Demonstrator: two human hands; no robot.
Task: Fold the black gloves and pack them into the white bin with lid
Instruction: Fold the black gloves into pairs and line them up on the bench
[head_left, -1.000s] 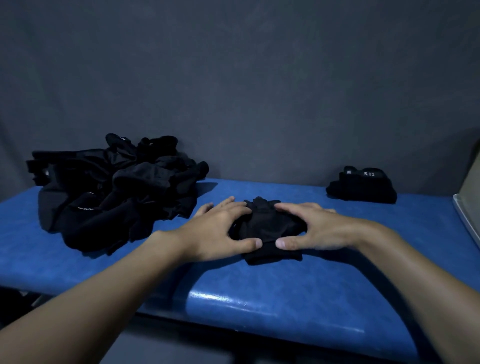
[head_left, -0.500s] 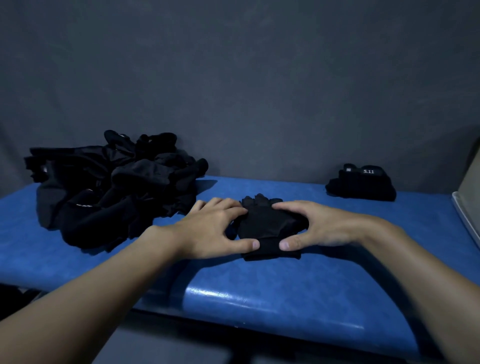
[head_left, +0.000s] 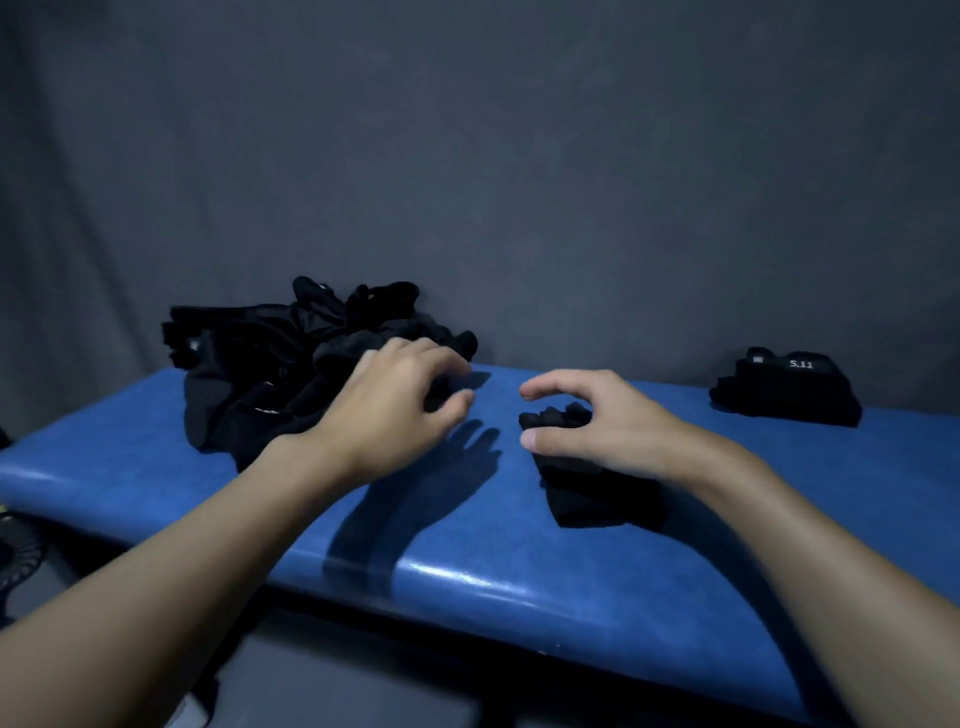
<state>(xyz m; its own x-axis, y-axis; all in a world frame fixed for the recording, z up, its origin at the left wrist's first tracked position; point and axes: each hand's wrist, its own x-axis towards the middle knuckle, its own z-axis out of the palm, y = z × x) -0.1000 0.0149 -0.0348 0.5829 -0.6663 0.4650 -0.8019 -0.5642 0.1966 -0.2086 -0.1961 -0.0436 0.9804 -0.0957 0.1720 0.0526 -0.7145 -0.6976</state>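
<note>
A folded black glove (head_left: 587, 488) lies on the blue padded bench (head_left: 519, 561) right of centre. My right hand (head_left: 602, 426) arches over its far end, thumb against its near side and fingers curled round it. My left hand (head_left: 395, 405) hovers at the right edge of a loose pile of black gloves (head_left: 270, 374) at the back left, fingers loosely curled with nothing in them. A stack of folded black gloves (head_left: 784, 389) with white "5.11" lettering sits at the back right. The white bin is out of view.
A dark grey cloth wall (head_left: 519, 182) rises directly behind the bench. The bench's rounded front edge (head_left: 467, 587) runs across the lower part of the view, with dark floor below it.
My left hand let go of the folded glove and moved left to the pile. My right hand stayed on the glove, now alone. The view has swung to the left, dropping the bin from sight.
</note>
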